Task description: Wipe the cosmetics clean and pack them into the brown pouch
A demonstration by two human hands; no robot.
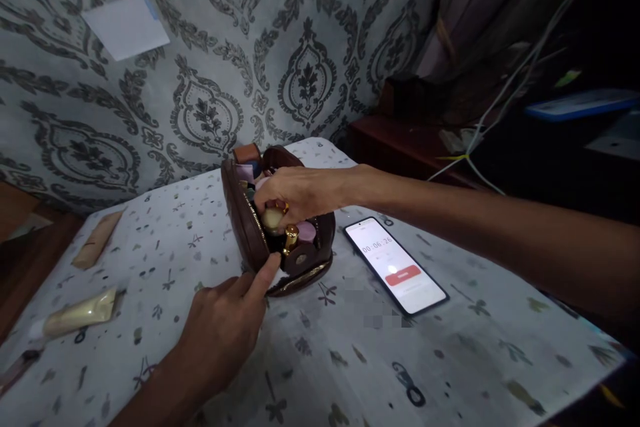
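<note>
A brown makeup bag (245, 223) stands unzipped on the cloth-covered table, packed with cosmetics. My right hand (293, 193) reaches down into it, fingers closed around a round, yellowish container (274, 220). Near those fingertips, a gold lipstick tube (291, 237) stands upright by a pink round item (307, 233). At the bag's front left rim is my left hand (230, 317), its index finger stretched over the edge and the other fingers curled; its thumb is hidden. The bag's zipped edge (305, 278) folds outward at the front. Deeper contents are mostly covered by my right hand.
Right of the bag lies a phone (397, 267) with a running timer. Two tubes, one beige-pink (97, 240) and one cream-yellow (80, 313), lie at the left. Patterned wallpaper (215, 107) rises behind the table. White cables (500, 100) hang at the right.
</note>
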